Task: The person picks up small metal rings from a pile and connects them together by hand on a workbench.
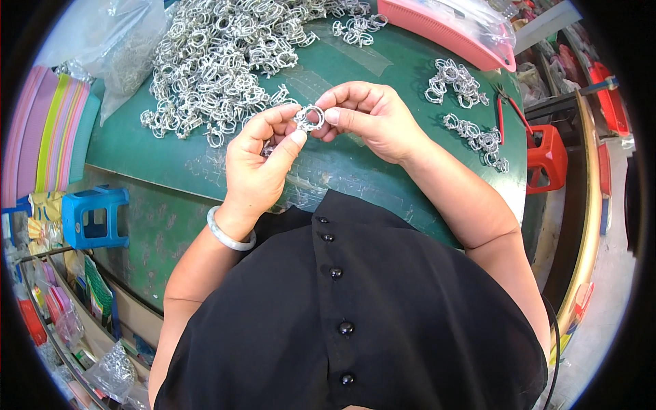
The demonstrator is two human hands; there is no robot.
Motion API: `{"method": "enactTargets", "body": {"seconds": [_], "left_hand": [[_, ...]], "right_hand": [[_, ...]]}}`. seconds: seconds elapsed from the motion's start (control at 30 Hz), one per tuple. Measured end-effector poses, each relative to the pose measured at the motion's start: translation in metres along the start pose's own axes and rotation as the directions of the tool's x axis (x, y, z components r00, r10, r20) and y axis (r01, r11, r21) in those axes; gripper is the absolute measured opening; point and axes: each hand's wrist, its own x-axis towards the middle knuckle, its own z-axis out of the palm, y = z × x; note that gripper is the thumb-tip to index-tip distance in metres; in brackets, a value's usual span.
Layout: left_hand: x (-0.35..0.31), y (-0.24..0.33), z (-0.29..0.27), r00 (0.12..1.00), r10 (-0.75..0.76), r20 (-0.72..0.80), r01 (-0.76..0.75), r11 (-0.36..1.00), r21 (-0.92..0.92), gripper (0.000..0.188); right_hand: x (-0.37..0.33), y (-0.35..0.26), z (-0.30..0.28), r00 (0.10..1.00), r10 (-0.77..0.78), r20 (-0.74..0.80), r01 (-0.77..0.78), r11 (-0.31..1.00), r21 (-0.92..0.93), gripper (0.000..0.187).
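Over the green table (335, 174) my two hands meet at a small silver ring (311, 118). Thumb and fingers of my left hand (256, 160) pinch its left side. My right hand (383, 123) grips its right edge between thumb and forefinger. A bit more silver metal shows inside the curled fingers of my left hand, too small to make out. Just behind the hands spreads a big heap of silver rings (219, 65).
At right lie two smaller ring clusters, one (454, 82) beyond the other (478, 140), beside red-handled pliers (506, 109). A pink basket (451, 31) stands at the far right. Stacked coloured baskets (44, 130), a plastic bag (126, 55), a blue stool (96, 217) and a red stool (547, 160) flank the table.
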Motion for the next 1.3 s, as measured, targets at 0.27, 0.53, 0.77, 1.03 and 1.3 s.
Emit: {"method": "enactTargets", "body": {"seconds": [0.27,0.53,0.77,1.03,1.3], "left_hand": [[0.001,-0.002,0.001,0.999,-0.018,0.034,0.018,1.0,0.011,0.028],[0.0,0.005,-0.012,0.999,-0.025,-0.025,0.025,1.0,0.003,0.022],[-0.003,0.008,-0.02,0.991,-0.094,-0.097,0.094,0.996,-0.009,0.02],[-0.003,0.008,-0.021,0.986,-0.115,-0.122,0.116,0.993,0.001,0.018],[-0.004,0.005,-0.021,0.988,-0.141,-0.063,0.144,0.988,0.06,0.02]], "right_hand": [[0.002,-0.017,-0.01,0.997,0.045,-0.067,-0.053,0.992,-0.117,0.013],[-0.006,-0.069,-0.121,0.913,-0.239,-0.331,-0.266,0.267,-0.926,0.015],[-0.011,-0.065,-0.136,0.897,-0.379,-0.228,-0.341,-0.264,-0.902,0.022],[0.007,-0.029,-0.039,0.932,-0.289,0.219,0.244,0.052,-0.968,0.02],[0.006,0.01,0.013,0.947,-0.182,0.265,0.306,0.256,-0.917,0.024]]}}
